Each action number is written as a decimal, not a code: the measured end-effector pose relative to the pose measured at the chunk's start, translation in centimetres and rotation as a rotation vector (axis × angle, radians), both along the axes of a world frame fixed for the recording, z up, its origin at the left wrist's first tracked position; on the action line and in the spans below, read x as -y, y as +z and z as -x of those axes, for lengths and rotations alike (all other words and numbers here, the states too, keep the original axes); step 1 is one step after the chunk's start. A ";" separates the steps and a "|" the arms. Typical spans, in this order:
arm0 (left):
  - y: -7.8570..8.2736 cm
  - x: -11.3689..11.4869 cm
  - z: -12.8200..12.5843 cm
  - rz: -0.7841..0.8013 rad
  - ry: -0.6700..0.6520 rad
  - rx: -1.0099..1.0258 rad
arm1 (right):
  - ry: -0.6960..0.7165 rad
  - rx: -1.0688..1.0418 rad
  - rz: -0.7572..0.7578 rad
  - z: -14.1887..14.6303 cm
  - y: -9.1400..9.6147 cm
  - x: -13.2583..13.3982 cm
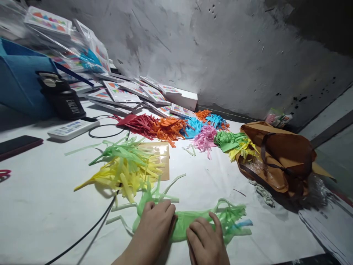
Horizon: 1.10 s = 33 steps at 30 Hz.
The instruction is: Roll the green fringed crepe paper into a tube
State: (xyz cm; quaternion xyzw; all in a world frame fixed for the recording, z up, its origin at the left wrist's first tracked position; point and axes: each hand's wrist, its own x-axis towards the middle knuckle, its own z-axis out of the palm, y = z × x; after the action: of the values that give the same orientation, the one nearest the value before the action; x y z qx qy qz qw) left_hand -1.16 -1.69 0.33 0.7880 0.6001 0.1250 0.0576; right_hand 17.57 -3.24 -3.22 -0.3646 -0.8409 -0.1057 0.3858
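Observation:
A strip of light green tissue paper [184, 223] with fringed ends lies across the front of the table. My left hand [158, 222] is closed on its left part, fingers curled over the paper. My right hand [205, 237] bends its fingers onto the lower edge right of the middle, the index finger a little raised; the fingertips are partly hidden. Beyond my left hand lie a yellow tissue tassel [124, 173] and a pale green tassel [125, 150], partly over a brown sheet with round stickers [163, 162].
Red [140, 125], orange [169, 129], blue, pink and green tassels form a row farther back. Stacked printed boxes [124, 92] line the wall. A black bottle [59, 95], white power strip [73, 129] and phone [19, 144] sit left. A black cable [91, 230] crosses the table; a brown bag [275, 158] stands right.

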 end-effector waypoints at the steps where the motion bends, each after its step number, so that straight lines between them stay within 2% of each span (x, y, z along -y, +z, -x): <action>1: -0.3 0.2 0.1 -0.085 -0.011 0.051 | -0.005 -0.009 0.005 0.0 -0.1 0.1; 5: -1.2 1.0 0.4 -0.487 -0.181 0.280 | -0.008 -0.079 0.073 0.2 0.3 0.3; 7: -1.2 1.2 0.4 -0.530 -0.272 0.331 | 0.000 -0.098 0.076 0.6 0.5 0.5; 12: -1.6 1.6 0.7 -0.432 -0.337 0.349 | -0.003 -0.024 0.078 1.0 -0.1 0.8; 16: -2.8 1.6 1.5 -0.456 -0.340 0.369 | 0.005 0.001 0.053 -1.0 -0.7 0.9; 19: -2.8 1.5 1.8 -0.407 -0.249 0.340 | -0.043 -0.011 0.063 -2.3 -0.8 0.9; 25: -0.6 0.8 0.7 -0.132 0.018 0.049 | -0.359 0.175 0.174 -1.4 -0.1 -0.2; 28: 0.1 0.5 0.1 -0.051 0.070 -0.025 | -0.440 0.168 0.223 -1.0 0.6 -0.5; 30: 0.3 0.4 -0.1 -0.020 0.073 -0.037 | -0.416 0.100 0.190 -0.7 1.1 -0.5; 33: 0.5 0.4 -0.1 0.000 0.066 -0.041 | -0.189 -0.012 0.132 0.0 1.1 -0.2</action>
State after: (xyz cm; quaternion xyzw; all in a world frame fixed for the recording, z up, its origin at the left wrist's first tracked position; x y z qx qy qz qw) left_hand -1.02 -2.07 0.86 0.7702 0.6268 0.1104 0.0412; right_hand 17.54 -3.01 -2.15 -0.4675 -0.8055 -0.0839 0.3543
